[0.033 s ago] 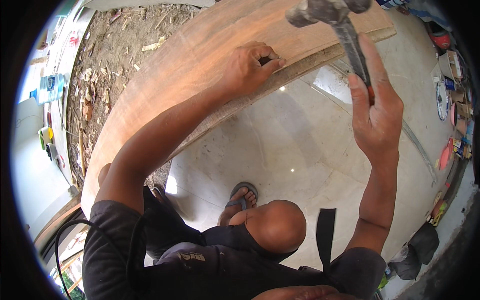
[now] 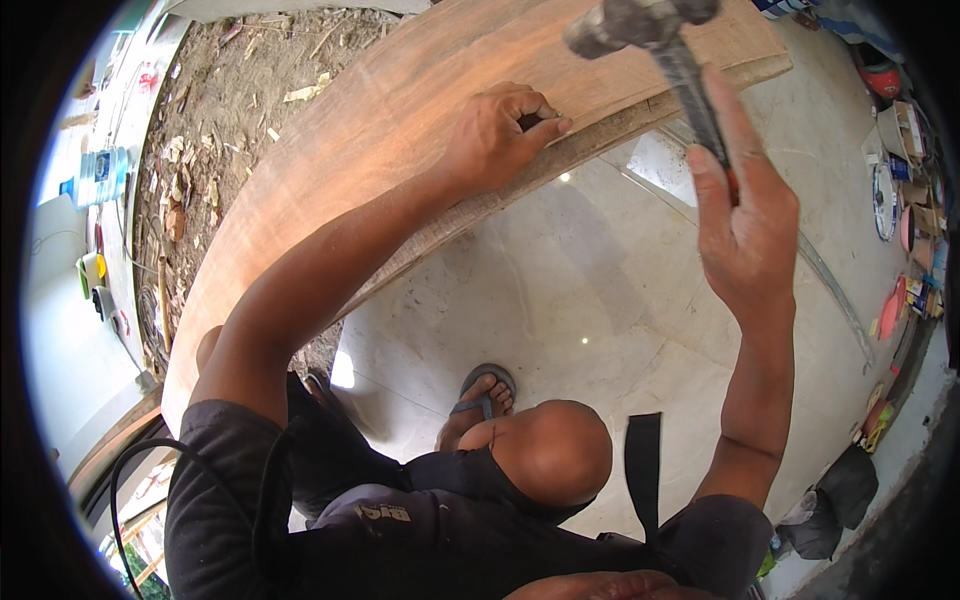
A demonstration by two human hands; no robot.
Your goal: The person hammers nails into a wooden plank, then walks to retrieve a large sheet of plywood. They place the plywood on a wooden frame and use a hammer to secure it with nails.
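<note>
My right hand (image 2: 748, 215) is wrapped round the handle of a claw hammer (image 2: 690, 95), its index finger stretched along the shaft. The worn grey head hangs above the far right part of a long wooden plank (image 2: 400, 95), apart from it. Near the plank's front edge rests my left hand (image 2: 505, 135), closed, with thumb and fingers curled together. A dark gap shows between them; whatever they pinch, if anything, is too small to make out.
Bare soil with wood chips (image 2: 215, 130) lies beyond the plank. Pale floor tiles (image 2: 500, 290) spread under me, where my sandalled foot (image 2: 487, 393) stands. Along the right wall sit several household items (image 2: 915, 230) and a dark bag (image 2: 845, 490). A black strap (image 2: 643, 475) dangles before me.
My right hand and the hammer have shifted slightly to the left. The dangling strap has swung a little left. My left hand stays in place.
</note>
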